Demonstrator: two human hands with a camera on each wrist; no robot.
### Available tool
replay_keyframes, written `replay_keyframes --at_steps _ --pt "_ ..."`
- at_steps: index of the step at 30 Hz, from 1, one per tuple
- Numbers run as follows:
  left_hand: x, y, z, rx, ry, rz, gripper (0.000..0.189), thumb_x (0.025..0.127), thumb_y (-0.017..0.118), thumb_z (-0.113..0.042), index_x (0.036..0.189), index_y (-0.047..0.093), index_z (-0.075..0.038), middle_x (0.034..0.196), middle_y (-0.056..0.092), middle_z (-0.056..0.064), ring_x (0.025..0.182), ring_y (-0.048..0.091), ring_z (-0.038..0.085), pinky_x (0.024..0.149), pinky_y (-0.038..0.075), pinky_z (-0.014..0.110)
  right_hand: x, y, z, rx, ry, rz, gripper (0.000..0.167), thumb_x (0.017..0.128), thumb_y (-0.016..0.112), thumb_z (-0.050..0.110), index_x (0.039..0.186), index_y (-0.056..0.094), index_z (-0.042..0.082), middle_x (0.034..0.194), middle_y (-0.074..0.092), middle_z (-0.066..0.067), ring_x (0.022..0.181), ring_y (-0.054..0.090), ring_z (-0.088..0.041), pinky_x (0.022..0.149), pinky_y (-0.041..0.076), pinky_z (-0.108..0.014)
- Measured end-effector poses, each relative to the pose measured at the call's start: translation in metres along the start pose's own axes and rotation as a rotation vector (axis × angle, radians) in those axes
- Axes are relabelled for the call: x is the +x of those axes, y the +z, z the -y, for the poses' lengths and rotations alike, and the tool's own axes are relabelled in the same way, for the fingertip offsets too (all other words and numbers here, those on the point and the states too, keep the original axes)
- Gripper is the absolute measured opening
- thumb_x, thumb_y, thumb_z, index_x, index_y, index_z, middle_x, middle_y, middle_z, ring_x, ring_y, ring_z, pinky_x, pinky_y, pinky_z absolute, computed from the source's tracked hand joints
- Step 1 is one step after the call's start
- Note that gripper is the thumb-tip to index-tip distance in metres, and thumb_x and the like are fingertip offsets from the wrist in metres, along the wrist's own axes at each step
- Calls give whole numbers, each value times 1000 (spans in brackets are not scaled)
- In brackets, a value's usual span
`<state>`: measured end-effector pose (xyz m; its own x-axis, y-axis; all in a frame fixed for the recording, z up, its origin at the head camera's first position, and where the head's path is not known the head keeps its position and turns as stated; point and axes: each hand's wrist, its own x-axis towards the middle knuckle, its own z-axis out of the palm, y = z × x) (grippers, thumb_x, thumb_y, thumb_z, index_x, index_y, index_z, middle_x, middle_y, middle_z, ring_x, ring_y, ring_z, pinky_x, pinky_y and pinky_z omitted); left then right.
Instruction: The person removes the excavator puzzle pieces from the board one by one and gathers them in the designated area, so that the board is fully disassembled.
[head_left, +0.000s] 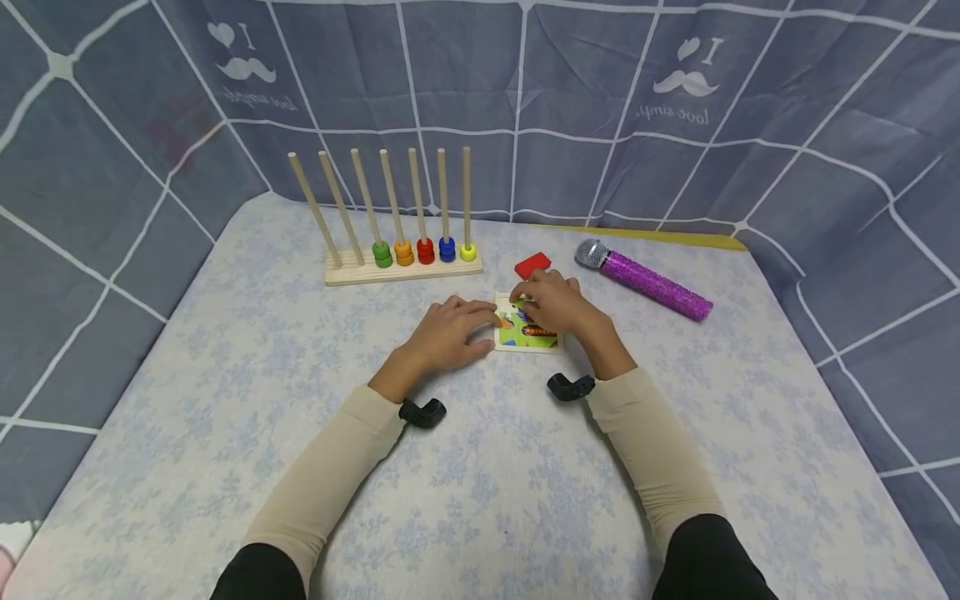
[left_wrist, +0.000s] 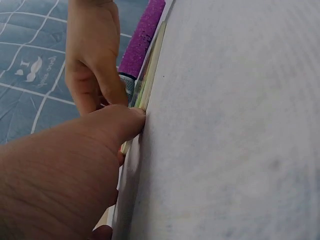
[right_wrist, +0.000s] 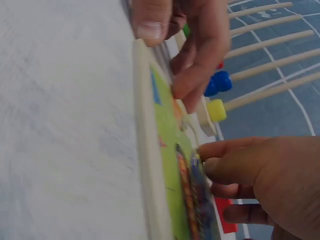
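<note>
Puzzle board (head_left: 513,337) lies flat on the counter (head_left: 487,500) straight ahead of me, between my two hands. Furthest left, beyond it, stands a wooden peg rack (head_left: 360,276), a row of seven posts with green, orange, red, blue and yellow rings (head_left: 425,251) low on the five right-hand ones. Next comes my left hand (head_left: 447,335), at the board's left edge: its fingers are loosely bent and relaxed, thumb touching the near-left corner and fingertips at the rim, which I take for steadying rather than lifting. The board itself looks close to square, so I can't be sure of a long axis; the striped figure printed on it runs from left to right. My right hand (head_left: 555,302) comes in over the far side and covers the far-right corner. Both hands are at the board, but the right is the one above the picture, its thumb and forefinger bent close together at the far rim; whether they pinch a piece there I cannot tell. Just past those fingers lies a red block (head_left: 532,265), and furthest right a glittery purple microphone (head_left: 652,283), its head towards the board.
</note>
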<state>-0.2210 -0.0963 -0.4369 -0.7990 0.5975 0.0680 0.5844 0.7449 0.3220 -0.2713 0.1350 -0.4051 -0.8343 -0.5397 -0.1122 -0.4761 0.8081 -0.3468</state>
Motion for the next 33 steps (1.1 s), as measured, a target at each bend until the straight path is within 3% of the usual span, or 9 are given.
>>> replay_keyframes --at_steps 10,19,25,33 --pt "1 2 0 -45 -10 -9 34 99 61 -42 129 67 -26 149 52 -3 124 48 26 91 40 52 0 8 1 47 2 -35 18 97 63 11 113 72 12 122 56 -12 115 49 -33 94 38 -60" --pt "2 4 0 -54 -12 -27 35 97 65 -45 125 68 -25 148 53 -2 122 49 26 90 41 52 0 7 2 44 0 -29 17 97 62 10 113 66 14 121 53 -12 113 48 -34 93 39 -59" --pt "3 4 1 -50 -23 -25 35 97 65 -46 126 68 -26 148 52 -3 124 49 26 90 41 52 -4 -2 2 49 -21 3 27 96 67 8 122 70 13 128 57 -11 120 50 -33 95 38 -60" --pt "2 6 4 -63 -31 -28 37 97 64 -47 127 68 -26 147 53 -3 123 49 26 90 40 52 -5 -5 -5 176 -96 -20 42 88 60 -15 128 64 -3 131 61 -19 123 54 -32 104 41 -47"
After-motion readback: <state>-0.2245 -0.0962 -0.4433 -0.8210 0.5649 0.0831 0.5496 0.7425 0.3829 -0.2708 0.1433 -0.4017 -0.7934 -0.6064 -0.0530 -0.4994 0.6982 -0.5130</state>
